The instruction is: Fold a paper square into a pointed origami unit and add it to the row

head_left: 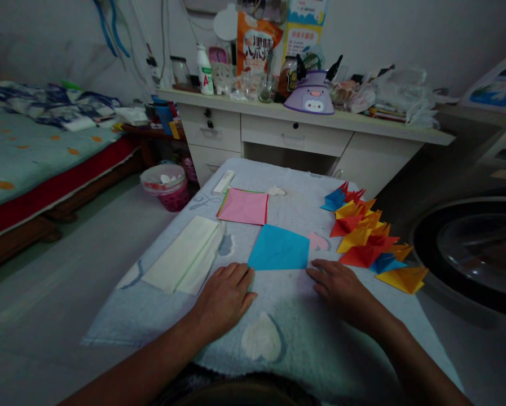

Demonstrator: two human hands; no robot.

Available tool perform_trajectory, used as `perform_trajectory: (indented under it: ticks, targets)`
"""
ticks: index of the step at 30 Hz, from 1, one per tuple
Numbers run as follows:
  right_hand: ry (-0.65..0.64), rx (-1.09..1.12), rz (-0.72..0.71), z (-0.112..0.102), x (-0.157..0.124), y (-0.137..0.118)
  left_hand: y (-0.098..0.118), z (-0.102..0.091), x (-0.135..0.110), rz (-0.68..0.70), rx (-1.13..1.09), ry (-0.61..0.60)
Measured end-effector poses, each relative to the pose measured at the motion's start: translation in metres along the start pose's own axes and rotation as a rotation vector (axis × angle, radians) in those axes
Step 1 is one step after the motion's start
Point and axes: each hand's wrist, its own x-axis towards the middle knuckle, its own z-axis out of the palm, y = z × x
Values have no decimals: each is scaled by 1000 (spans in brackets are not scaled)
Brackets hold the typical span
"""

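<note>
A blue sheet of origami paper (279, 248) lies on the cloth-covered table in front of me, with its near edge facing me. My left hand (226, 297) rests palm down, its fingertips at the sheet's near left corner and its thumb apart. At the near right corner, my right hand (336, 286) lies with fingers stretched out and nothing visible in them. Beyond the blue sheet sits a stack of square papers with a pink one on top (244, 206). Folded paper cranes (365, 248) in red, yellow, orange and blue stand in rows on the right.
A folded pale tissue (183, 254) and a small white strip (224, 182) lie on the table's left. Behind stands a cluttered white desk (295, 131). A waste bin (168, 186) and bed (45, 146) are at left, a washing machine (473, 248) at right.
</note>
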Motion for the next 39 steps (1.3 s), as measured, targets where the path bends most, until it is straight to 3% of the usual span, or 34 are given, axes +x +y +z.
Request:
perform_trajectory:
  ticks: [2,5,9,14,19,23,25,29,33,39]
  targets:
    - [-40,112,-59,-15,8,2,0,0,0,-1,0,4]
    - [-3,239,0,-26,21,1,0,-1,-1,-4,1,8]
    - [193,288,103,-4,35,-2,0,0,-1,-7,-4,19]
    - [280,349,112,32,41,-2,0,-2,1,-18,-24,9]
    - [363,395,103,34,41,-1,1,-10,6,-24,-31,-43]
    - [492,297,70,25,38,-10,5,-13,12,-35,7,-55]
    - [477,217,12,22,36,-18,8,-12,14,-36,29,-41]
    - [317,154,-112,19,35,-36,17,-5,22,41,29,49]
    - [242,143,-173,23,35,-42,22,1,29,84,0,-1]
    - [233,170,-195,21,32,-32,18,6,28,84,3,-30]
